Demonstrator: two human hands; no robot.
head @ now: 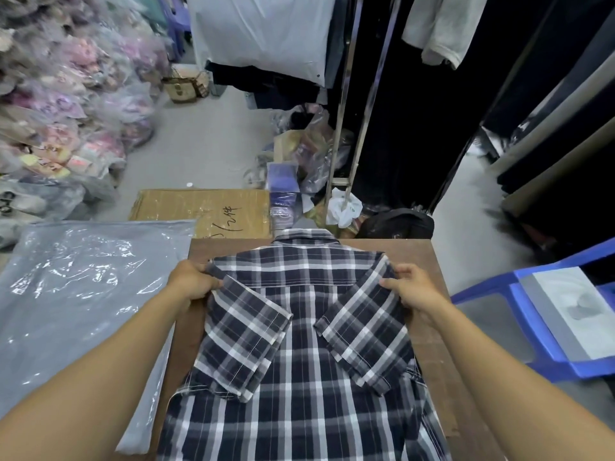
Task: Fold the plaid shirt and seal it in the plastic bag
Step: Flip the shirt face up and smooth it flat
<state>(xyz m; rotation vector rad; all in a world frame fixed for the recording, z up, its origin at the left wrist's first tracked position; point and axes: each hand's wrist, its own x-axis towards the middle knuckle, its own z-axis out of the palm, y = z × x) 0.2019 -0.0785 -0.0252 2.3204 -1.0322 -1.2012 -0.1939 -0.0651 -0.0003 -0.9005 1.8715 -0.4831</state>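
Folding plaid shirt (pixel 306 327) face down on surface (pixel 429 327), 2 sleeves in.
Left hand (pixel 191 281), right hand (pixel 407 287) pinching shoulder folds; uneven pull risks skewing them.

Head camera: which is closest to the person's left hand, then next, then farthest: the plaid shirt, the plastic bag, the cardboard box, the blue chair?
From the left hand:
1. plaid shirt, pinched at its edge.
2. plastic bag, just to its left.
3. cardboard box, ahead on the floor.
4. blue chair, far across on the right.
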